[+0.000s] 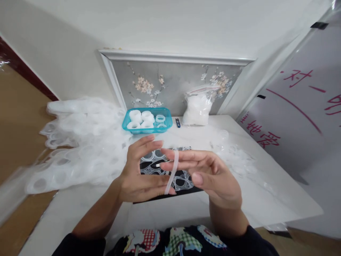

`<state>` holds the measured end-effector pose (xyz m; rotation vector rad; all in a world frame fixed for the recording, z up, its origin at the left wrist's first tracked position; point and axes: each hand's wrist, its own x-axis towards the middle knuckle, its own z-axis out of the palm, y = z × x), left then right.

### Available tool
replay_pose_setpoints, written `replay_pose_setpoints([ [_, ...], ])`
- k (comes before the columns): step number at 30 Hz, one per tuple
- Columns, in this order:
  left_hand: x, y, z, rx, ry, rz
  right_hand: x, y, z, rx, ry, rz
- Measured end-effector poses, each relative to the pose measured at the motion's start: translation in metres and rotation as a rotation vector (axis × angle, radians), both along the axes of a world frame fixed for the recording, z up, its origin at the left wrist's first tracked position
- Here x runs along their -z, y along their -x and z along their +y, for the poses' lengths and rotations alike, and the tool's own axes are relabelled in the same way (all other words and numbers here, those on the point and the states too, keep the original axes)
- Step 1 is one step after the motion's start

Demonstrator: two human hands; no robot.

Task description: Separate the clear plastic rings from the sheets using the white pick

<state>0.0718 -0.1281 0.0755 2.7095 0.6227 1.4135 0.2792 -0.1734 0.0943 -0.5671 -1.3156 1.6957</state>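
A thin translucent white ring (173, 172), seen almost edge-on, is held between my two hands above the black mat. The lower fingers of my left hand (138, 172) reach its bottom end, while that hand's upper fingers are spread apart from it. From the other side, two straight fingers of my right hand (213, 174) pass at the ring's upper part, their tips showing beyond it. My right thumb stands off the ring. Below, clear ring-shaped pieces (182, 183) lie on the black mat (145, 199), partly hidden by my hands.
Behind stands a turquoise basket (146, 131) of white rings. Small blue thread snips (178, 123) lie beside a zip bag (197, 110) of white material. White stacked ring sheets (87, 142) fill the left side; clear pieces (237, 156) lie right. A whiteboard (293, 106) borders the table.
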Motion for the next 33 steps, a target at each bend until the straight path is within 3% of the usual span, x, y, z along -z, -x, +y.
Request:
replay_pose_setpoints([
  [3, -0.003, -0.001, 0.004, 0.014, -0.196, -0.016, 0.0, 0.0, -0.002, 0.051, -0.09, 0.011],
  [6, -0.006, -0.001, 0.007, -0.147, -0.172, -0.003, 0.0, 0.0, -0.001, 0.158, -0.285, -0.071],
  [9, -0.008, 0.001, 0.004, -0.192, 0.025, -0.127, -0.001, 0.0, 0.001, 0.219, -0.451, -0.312],
  [13, -0.015, 0.004, -0.009, 0.143, 0.443, -0.169, 0.003, 0.003, 0.008, 0.256, -0.464, -0.591],
  [16, -0.018, 0.007, -0.012, 0.3, 0.597, -0.181, 0.008, 0.006, 0.011, 0.254, -0.407, -0.415],
  [22, -0.012, 0.011, -0.002, 0.297, 0.563, -0.338, 0.012, 0.012, 0.01, 0.273, -0.412, -0.157],
  [33, -0.015, 0.012, -0.005, 0.317, 0.558, -0.288, 0.011, 0.01, 0.008, 0.275, -0.442, -0.046],
])
